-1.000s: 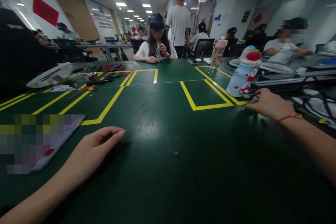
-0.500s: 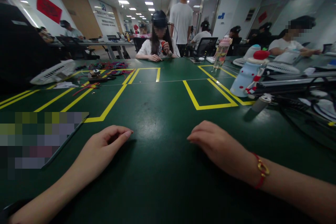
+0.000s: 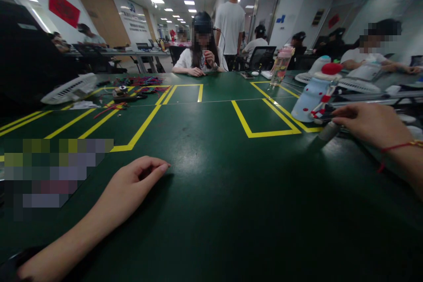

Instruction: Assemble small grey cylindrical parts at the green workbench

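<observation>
My left hand point(image 3: 137, 180) rests on the green table point(image 3: 211, 211), thumb and forefinger pressed together at the tips, with nothing visible between them. Over at the right, my right hand point(image 3: 373, 123) has its fingertips closed at the top of a small grey cylinder point(image 3: 328, 132), covering that end. The cylinder stands on the table, leaning in this view. Just behind it is a light blue snowman-shaped bottle point(image 3: 306, 101) with red dots and a red top.
Metal bars and black cables crowd the right side. A clear bottle with a pink lid point(image 3: 282, 66) stands farther back. Coloured wires point(image 3: 142, 81) and a white fan-like device point(image 3: 71, 89) lie at the left. A person point(image 3: 201, 48) sits across the table; yellow tape point(image 3: 274, 134) marks areas.
My right hand has moved from the middle right of the table outward and forward to the grey cylinder. My left hand has stayed where it was. The view has shifted slightly.
</observation>
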Tool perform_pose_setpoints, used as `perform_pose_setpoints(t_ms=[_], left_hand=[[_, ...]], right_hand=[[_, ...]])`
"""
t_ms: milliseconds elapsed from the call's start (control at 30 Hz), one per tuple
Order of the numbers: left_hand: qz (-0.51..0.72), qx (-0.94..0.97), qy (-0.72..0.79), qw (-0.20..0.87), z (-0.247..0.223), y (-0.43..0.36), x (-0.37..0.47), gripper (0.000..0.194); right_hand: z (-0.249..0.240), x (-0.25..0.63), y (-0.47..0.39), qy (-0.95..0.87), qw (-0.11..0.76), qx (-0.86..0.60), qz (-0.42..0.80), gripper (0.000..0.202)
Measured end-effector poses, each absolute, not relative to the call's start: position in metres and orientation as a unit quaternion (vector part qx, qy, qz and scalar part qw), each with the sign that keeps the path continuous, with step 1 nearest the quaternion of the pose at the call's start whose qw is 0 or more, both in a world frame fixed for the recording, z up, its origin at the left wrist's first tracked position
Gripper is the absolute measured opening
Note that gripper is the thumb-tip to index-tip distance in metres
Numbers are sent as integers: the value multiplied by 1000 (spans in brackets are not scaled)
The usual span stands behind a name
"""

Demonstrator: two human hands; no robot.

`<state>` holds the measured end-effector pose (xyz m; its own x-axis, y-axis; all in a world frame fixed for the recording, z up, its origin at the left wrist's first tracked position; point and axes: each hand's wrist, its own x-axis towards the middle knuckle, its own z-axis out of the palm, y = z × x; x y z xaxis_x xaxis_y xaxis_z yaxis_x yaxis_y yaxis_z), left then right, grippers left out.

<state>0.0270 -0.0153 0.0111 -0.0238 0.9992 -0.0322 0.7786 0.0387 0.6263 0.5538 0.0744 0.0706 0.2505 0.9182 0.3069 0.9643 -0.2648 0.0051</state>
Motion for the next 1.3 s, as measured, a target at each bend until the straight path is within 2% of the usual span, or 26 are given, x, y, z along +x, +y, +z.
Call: perform_pose_setpoints(t_ms=[467,667,833,1033,1167,1300], left_hand=[[235,663,667,246,1,-13,19,43],[228,664,668,249,1,-13,20,44],[226,662,669,250,0,-11,19,45],[224,667,667,245,-2,-11,18,45],[224,664,669,249,-1,-11,18,46],[220,665,670,248,0,-11,19,47]], right_hand=[[67,559,75,-610,106,-778,-111,30],[62,573,79,-585,124,-794,-104,45],[62,582,83,-578,121,-805,-52,35],[68,586,86,-571,109,-814,6,53],[66,586,88,-567,63,-821,-3,47],[63,582,90,-576,55,-815,-27,40]])
